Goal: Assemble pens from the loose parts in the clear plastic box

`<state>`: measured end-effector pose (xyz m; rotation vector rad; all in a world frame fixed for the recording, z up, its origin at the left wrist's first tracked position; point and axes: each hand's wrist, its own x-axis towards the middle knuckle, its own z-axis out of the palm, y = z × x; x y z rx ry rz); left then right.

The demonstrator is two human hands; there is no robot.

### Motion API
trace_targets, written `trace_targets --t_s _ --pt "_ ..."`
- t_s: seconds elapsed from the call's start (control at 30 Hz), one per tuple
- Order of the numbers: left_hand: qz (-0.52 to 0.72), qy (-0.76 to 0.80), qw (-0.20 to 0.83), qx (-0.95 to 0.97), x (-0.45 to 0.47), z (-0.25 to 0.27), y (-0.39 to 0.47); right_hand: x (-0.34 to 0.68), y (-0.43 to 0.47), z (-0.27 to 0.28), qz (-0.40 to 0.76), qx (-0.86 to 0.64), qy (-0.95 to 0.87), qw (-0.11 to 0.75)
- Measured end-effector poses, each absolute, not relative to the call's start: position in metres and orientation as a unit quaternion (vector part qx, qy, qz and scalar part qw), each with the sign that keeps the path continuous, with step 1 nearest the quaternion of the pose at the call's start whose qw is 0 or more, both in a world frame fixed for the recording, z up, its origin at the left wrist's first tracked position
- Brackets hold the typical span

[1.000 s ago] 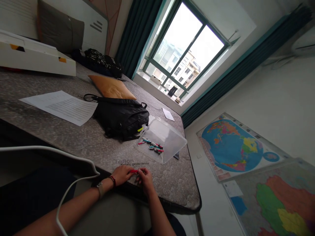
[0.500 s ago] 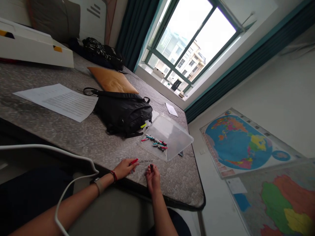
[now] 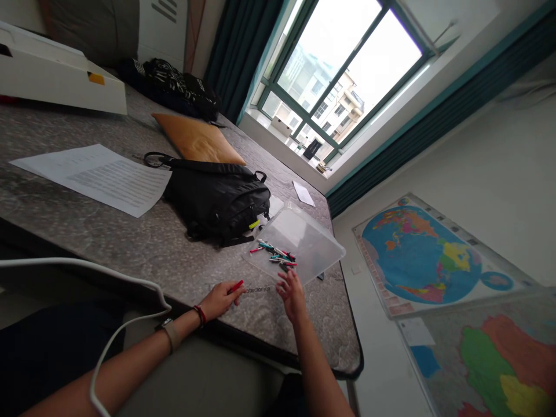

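My left hand [image 3: 220, 300] is closed on a red pen [image 3: 236, 286], just above the mattress's near side; most of the pen is hidden by the fingers. My right hand [image 3: 292, 295] reaches to the near edge of a clear plastic tray [image 3: 319, 246], its fingers apart. Several pens [image 3: 278, 255] in red, teal, white and black lie in a loose pile in the tray, just beyond the right fingertips. Whether those fingertips touch the dark pen end nearest them, I cannot tell.
A black backpack [image 3: 217, 200] lies left of the tray, with a brown envelope [image 3: 200, 139] behind it. Printed paper [image 3: 104, 179] and a white box [image 3: 61, 75] are farther left on the mattress [image 3: 182, 260]. A white cable [image 3: 108, 269] crosses near my left arm.
My right hand has moved forward and right, from beside the left hand to the tray's edge. A small dark thing at its fingertips no longer shows there. The left hand still holds the red pen.
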<state>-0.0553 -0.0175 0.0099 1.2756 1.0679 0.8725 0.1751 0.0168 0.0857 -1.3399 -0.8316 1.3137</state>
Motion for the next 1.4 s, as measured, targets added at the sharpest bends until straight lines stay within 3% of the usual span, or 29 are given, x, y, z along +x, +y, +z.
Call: trace_targets --t_s 0.1,0.23,0.37,0.6,0.87,1.17,1.4 --pt "0.37 0.462 0.581 0.559 -0.055 0.011 -0.016 0.178 0.017 0.084 0.476 -0.559 -0.317 0.6" --pt "0.382 0.461 0.532 0.598 -0.058 0.015 -0.016 0.162 -0.018 0.022 0.474 -0.62 -0.383 0.495" --pt "0.383 0.451 0.497 0.634 -0.058 0.014 -0.02 0.145 -0.04 -0.012 0.423 -0.622 -0.462 0.47" --pt "0.329 0.452 0.461 0.689 -0.052 0.01 -0.027 0.148 -0.033 0.017 0.592 -0.543 -0.427 0.414" --pt "0.32 0.43 0.458 0.709 -0.051 0.01 -0.023 0.131 -0.038 0.008 0.62 -0.507 -0.384 0.459" --pt "0.332 0.427 0.49 0.683 -0.057 0.012 -0.019 0.134 -0.04 0.009 0.623 -0.465 -0.185 0.602" --pt "0.355 0.446 0.572 0.59 -0.059 0.013 -0.014 0.139 -0.04 0.007 0.626 -0.537 -0.355 0.439"
